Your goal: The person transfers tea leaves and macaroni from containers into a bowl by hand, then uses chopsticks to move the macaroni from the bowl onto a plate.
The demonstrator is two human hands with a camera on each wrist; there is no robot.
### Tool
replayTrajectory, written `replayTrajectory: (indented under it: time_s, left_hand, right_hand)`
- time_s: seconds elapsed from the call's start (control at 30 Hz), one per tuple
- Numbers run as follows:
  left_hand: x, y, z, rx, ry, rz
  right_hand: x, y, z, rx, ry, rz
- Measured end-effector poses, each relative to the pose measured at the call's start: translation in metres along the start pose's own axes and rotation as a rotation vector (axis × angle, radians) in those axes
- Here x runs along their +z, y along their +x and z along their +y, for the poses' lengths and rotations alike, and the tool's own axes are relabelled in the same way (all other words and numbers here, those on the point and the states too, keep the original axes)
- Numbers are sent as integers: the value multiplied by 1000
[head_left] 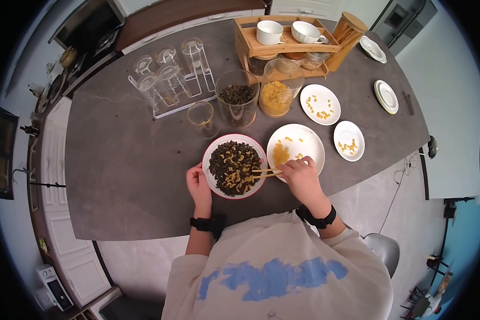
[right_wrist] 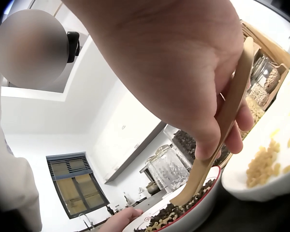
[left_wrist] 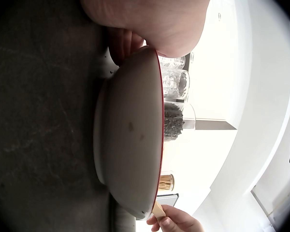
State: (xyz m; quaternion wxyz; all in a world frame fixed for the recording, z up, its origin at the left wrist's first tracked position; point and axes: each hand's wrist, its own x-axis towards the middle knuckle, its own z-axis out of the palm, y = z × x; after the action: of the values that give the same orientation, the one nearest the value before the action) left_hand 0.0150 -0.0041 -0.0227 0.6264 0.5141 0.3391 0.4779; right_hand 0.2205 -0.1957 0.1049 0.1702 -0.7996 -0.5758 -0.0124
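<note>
A white bowl with a red rim point(head_left: 213, 186) stands on the table, filled with dark crumbly pieces and small yellow curved pieces. My left hand point(head_left: 198, 186) grips its left edge, thumb at the rim and fingers round the outside. With my right hand point(head_left: 304, 181) I pinch wooden tongs point(head_left: 265, 173), whose tips reach into the bowl's right side among the pieces. In the right wrist view the tongs point(right_wrist: 232, 104) slant down from thumb and fingers. Under and beyond that hand lies a white plate point(head_left: 312, 144) with a small heap of yellow pieces point(head_left: 281, 153).
Behind the bowl stand a drinking glass point(head_left: 201, 118), a jar of dark pieces point(head_left: 237, 106) and a jar of yellow pieces point(head_left: 276, 98). Two small plates point(head_left: 325, 96) point(head_left: 349, 130) hold scattered yellow pieces. A glass rack point(head_left: 197, 85) and a wooden shelf point(head_left: 245, 40) with cups are farther back.
</note>
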Motion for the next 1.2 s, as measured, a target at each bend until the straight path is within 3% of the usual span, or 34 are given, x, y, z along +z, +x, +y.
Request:
replayTrajectory:
  time_s: [0.4, 0.5, 0.9, 1.2]
  left_hand:
    - [1, 0, 0, 7, -14, -9]
    - [1, 0, 0, 2, -9, -7]
    - [-1, 0, 0, -5, -5, -16]
    - [0, 0, 0, -7, -12, -25]
  right_hand:
    - [17, 4, -22, -145, 9, -119]
    - [23, 8, -25, -164, 4, -57]
    - [23, 18, -18, -42, -86, 23]
    - [33, 10, -20, -117, -30, -40]
